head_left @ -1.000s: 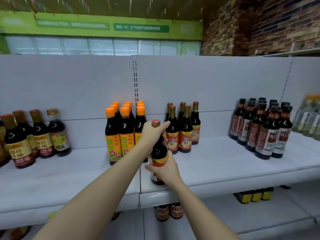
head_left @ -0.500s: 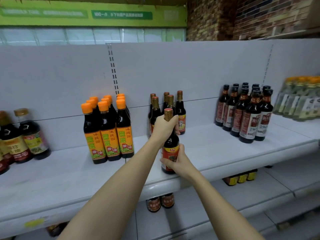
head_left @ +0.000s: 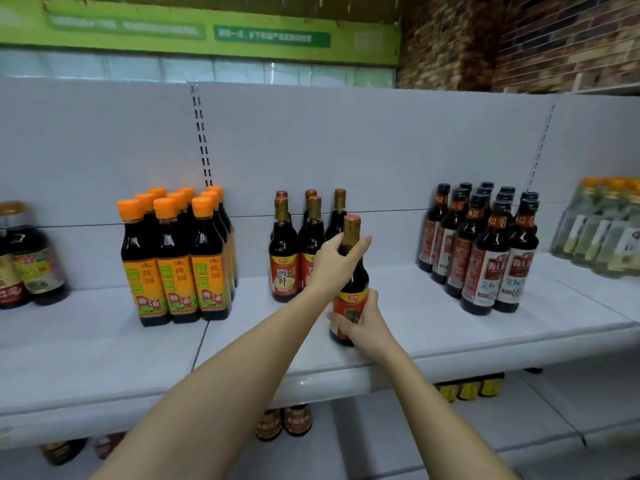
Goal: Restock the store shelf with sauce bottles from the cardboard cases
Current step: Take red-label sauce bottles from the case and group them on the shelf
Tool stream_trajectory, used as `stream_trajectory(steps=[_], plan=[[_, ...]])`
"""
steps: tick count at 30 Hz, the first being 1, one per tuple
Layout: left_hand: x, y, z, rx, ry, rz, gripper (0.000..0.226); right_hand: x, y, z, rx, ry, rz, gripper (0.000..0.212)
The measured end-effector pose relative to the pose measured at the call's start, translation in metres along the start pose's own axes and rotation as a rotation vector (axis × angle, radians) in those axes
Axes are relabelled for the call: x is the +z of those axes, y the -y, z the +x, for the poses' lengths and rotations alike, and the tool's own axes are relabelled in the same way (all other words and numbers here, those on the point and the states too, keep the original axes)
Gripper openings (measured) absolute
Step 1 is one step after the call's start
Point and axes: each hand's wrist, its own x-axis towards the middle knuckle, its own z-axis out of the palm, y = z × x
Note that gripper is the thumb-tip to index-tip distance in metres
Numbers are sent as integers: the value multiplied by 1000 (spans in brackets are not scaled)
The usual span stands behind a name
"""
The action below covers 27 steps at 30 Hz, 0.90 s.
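Gripping dark sauce bottle (head_left: 350,282) w/ red label, left hand (head_left: 334,263) round neck, right hand (head_left: 363,322) round base.

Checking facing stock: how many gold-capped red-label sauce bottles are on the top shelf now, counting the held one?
6: five stand grouped at the back, and one is in front, held by both hands. More may be hidden behind.

The dark glass sauce bottle with the red label and brown cap (head_left: 349,282) is now standing farther to the right on the white metal shelf (head_left: 450,327), closer to its matching bottles (head_left: 304,244). Both hands have been moving along with it, the left hand (head_left: 334,263) gripping higher up near the neck.
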Motion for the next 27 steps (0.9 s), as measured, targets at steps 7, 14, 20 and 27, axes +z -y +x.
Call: stream_trajectory(steps=[7,14,20,27], plan=[[-29,65,10,-147,-238,152,46,-31,-18,53,-6,-43,-135,74],[-45,113,13,-307,-306,360,28,-34,-20,96,-47,-126,-457,82],[-37,139,7,-279,-280,517,45,-20,-30,126,-81,-143,-495,83],[-39,131,2,-207,-616,490,61,-12,-49,137,-128,-129,-495,88]])
